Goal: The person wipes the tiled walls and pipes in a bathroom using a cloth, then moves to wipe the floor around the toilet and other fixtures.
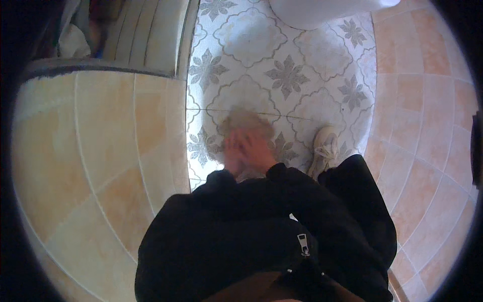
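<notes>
Both my hands are close together low in front of my body, smeared by motion. My left hand (233, 149) and my right hand (255, 152) have their fingers closed on a brownish, soft-looking bundle (246, 120), which spreads out just beyond the fingertips. The bundle is blurred, and its kind cannot be made out. Just below the wrists shows a small pale, greyish-white patch (250, 174), partly covered by my black sleeves. To the right of my hands stands a light-coloured laced shoe (326, 150) on the floor.
The white floor (249, 38) is tiled in grey flower patterns. A rounded white fixture (322, 10) stands at the far end. Beige-orange tiled walls rise on the left (100, 146) and right (420, 116). Beyond a dark ledge (100, 68) at upper left lies a whitish item (74, 43).
</notes>
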Demonstrator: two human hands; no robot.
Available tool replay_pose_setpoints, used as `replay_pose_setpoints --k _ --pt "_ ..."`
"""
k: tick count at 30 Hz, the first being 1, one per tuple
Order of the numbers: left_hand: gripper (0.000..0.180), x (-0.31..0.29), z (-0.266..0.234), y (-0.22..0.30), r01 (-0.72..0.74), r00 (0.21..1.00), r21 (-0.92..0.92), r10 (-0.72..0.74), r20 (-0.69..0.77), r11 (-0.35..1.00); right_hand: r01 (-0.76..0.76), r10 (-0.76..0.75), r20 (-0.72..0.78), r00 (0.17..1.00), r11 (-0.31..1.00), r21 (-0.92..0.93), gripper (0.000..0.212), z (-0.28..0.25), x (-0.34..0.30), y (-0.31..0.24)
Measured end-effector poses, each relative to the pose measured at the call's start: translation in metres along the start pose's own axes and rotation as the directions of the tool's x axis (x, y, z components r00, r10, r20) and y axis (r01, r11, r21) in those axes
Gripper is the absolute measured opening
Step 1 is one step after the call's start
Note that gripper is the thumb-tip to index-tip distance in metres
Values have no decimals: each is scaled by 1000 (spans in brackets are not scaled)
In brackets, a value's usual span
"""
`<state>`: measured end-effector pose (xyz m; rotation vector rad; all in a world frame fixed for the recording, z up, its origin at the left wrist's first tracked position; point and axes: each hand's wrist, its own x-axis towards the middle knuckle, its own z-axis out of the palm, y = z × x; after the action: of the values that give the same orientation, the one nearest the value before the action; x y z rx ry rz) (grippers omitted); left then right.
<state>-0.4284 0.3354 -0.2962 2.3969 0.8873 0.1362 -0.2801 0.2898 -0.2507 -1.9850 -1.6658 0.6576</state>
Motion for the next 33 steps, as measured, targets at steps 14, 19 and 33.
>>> replay_pose_setpoints --k 14,19,33 --pt "62 176 -9 47 50 999 354 -41 -33 934 190 -84 516 852 969 -156 40 -277 -55 47" --pt "64 172 31 120 -351 924 286 279 263 892 -592 481 350 804 709 384 33 -318 -122 -7" --pt "59 109 6 65 -554 828 138 526 195 821 -80 60 88 994 967 241 43 -164 -52 73"
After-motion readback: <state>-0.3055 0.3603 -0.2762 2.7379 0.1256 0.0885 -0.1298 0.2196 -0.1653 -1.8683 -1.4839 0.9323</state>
